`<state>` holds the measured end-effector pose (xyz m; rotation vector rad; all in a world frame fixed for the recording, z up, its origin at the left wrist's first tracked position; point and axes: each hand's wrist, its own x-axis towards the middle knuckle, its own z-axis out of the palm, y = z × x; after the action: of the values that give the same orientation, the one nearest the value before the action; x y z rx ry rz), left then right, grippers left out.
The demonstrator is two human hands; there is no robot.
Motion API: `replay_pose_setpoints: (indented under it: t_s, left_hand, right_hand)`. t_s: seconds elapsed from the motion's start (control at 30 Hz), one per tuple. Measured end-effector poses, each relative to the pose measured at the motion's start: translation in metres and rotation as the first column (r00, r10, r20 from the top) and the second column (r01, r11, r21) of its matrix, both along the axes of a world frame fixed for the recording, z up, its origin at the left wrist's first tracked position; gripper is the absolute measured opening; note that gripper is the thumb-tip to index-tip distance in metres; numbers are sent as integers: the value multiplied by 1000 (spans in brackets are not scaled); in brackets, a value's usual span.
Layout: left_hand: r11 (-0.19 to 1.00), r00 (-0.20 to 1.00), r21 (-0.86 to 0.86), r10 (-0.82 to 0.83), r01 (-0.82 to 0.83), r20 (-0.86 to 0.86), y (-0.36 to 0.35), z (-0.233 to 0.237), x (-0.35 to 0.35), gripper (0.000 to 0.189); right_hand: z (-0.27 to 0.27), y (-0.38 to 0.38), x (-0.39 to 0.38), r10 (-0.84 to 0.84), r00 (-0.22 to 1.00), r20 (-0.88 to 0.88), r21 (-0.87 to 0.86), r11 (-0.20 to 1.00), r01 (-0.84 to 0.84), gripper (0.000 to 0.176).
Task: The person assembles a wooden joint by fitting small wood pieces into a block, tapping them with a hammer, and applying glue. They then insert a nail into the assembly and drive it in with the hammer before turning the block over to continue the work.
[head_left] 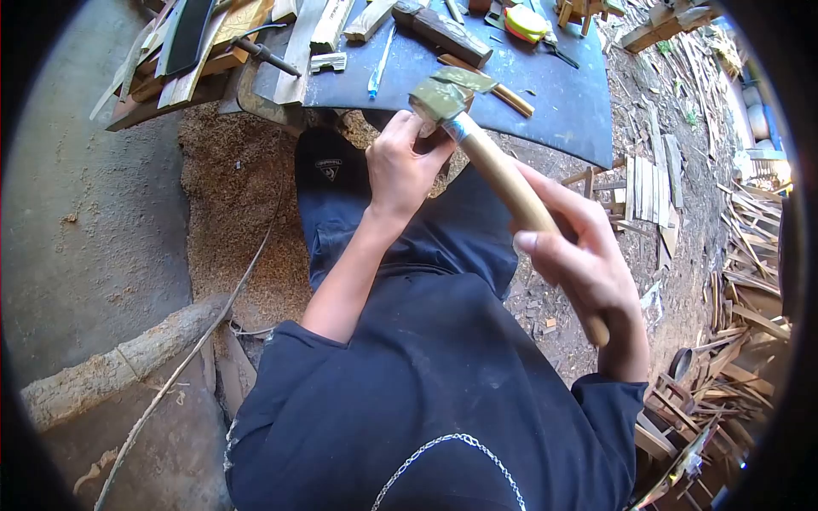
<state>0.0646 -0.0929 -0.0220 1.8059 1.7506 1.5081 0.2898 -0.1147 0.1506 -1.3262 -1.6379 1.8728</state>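
My right hand [579,247] is wrapped round the pale wooden handle of a hammer [503,175], whose metal head lies up and to the left, over the near edge of the blue-grey table [562,106]. Just below that head, my left hand [405,162] is closed, thumb and fingers pinched together. What it holds is mostly hidden behind the hammer head and fingers, so I cannot make it out. Behind the hammer head, a thin wooden stick [511,98] rests on the table.
On the table are a dark wooden block [443,32], a blue-white pen [381,64], a yellow tape measure [526,24] and a small notched piece [328,63]. Planks and a metal rod [268,58] lie at the left. Scrap wood [750,324] is piled at the right.
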Motion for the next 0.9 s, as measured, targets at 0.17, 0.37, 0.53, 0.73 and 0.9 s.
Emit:
replay_pose_setpoints:
  t_s: [0.17, 0.37, 0.53, 0.73, 0.9]
  left_hand:
    - [997, 999, -71, 6, -3, 44, -1, 1, 2, 51]
    - [998, 1000, -54, -16, 17, 24, 0, 2, 1, 44]
    - [997, 995, -71, 7, 0, 98, 2, -3, 3, 42]
    - [923, 622, -178, -79, 340, 779, -4, 5, -6, 36]
    - [903, 373, -91, -81, 420, 924, -14, 24, -16, 53]
  right_hand:
    - [27, -13, -3, -214, 963, -162, 43, 974, 224, 88]
    - [-15, 8, 5, -14, 999, -41, 9, 1000, 14, 76]
    - [8, -9, 1, -184, 975, -122, 30, 982, 189, 91]
    - [-32, 18, 37, -484, 874, -47, 581, 699, 418, 74]
    - [-104, 60, 61, -589, 742, 321, 784, 605, 142, 65]
